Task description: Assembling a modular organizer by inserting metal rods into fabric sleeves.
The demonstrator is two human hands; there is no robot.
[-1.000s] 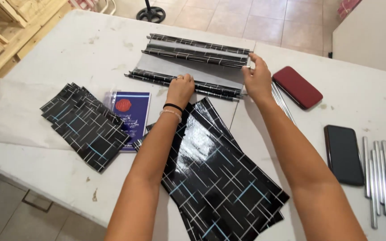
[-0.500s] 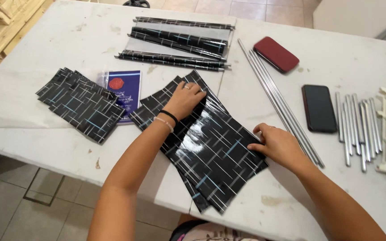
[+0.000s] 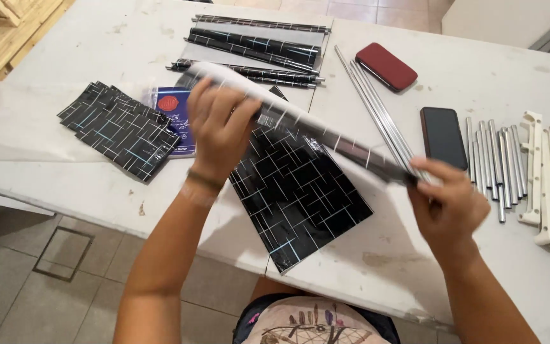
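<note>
Left hand (image 3: 219,130) and right hand (image 3: 448,202) each clench an end of a lifted black sheet (image 3: 326,137); more sheets (image 3: 294,191) lie beneath on the bench (image 3: 65,57). Metal rods (image 3: 377,111) lie just beside.

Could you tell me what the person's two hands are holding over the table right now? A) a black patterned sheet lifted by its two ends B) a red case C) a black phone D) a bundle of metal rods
A: the left hand and right hand each grip an end of the black patterned sheet, raised above the stack of sheets lying on the table.
</note>
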